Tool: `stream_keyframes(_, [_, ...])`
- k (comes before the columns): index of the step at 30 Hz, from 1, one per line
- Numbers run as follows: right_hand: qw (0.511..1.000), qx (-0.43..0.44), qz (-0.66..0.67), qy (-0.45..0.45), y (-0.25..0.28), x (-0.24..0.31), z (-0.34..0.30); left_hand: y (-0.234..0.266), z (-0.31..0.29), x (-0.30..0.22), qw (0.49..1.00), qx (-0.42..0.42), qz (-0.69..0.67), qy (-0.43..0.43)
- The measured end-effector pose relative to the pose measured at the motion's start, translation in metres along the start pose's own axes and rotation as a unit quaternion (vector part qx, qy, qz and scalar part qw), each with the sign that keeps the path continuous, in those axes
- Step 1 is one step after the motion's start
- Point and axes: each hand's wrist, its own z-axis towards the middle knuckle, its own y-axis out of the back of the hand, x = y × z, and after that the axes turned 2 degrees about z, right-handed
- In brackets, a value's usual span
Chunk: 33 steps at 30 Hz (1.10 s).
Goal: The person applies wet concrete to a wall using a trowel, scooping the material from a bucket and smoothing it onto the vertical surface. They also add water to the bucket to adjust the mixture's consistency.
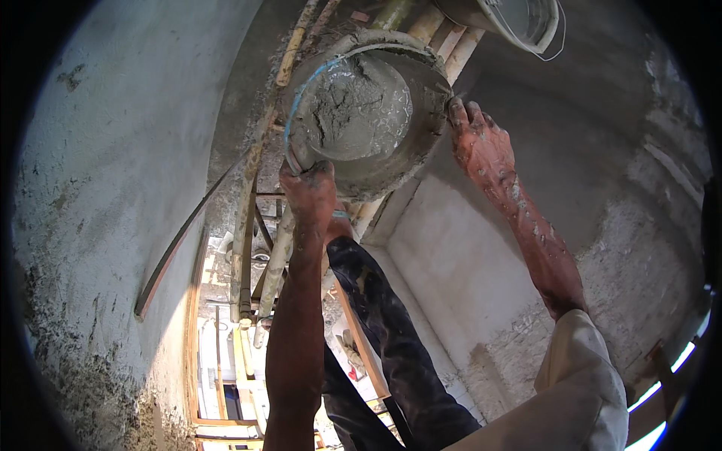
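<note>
A round tub (430, 124) crusted with cement sits in front of me at the top of the view, with wet grey mortar (353, 105) inside. A blue strip curves along the left part of its rim. My left hand (310, 188) is closed on the near left rim. At the right rim, my right hand (483, 146) has its fingers bent over the edge, gripping it. Wet mortar is smeared over the right hand and forearm. What lies beneath the tub is mostly hidden.
Bamboo and wooden poles (248, 225) form scaffolding under and beside the tub. A bucket with a wire handle (519, 22) stands at the top right. A plastered wall (120, 150) rises on the left, with a curved strip (180, 240) against it. A lower level shows through gaps below.
</note>
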Motion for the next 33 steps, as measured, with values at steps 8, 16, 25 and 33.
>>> stream_keyframes(8, [0.872,0.103,0.456,0.145,-0.179,-0.058,0.057,-0.017,0.001,-0.015,1.0,0.006,0.029,-0.003])
stream_keyframes(16, [0.559,0.285,0.768,-0.128,-0.172,0.038,0.015,0.001,0.008,0.004,1.0,-0.027,0.005,0.002])
stream_keyframes(25, [0.313,0.271,0.873,-0.257,-0.039,0.123,0.028,-0.005,0.005,0.014,1.0,0.011,0.001,-0.018])
stream_keyframes(33, [0.026,0.14,0.971,-0.193,-0.047,0.092,-0.009,-0.015,-0.003,0.025,0.994,-0.023,0.078,-0.068])
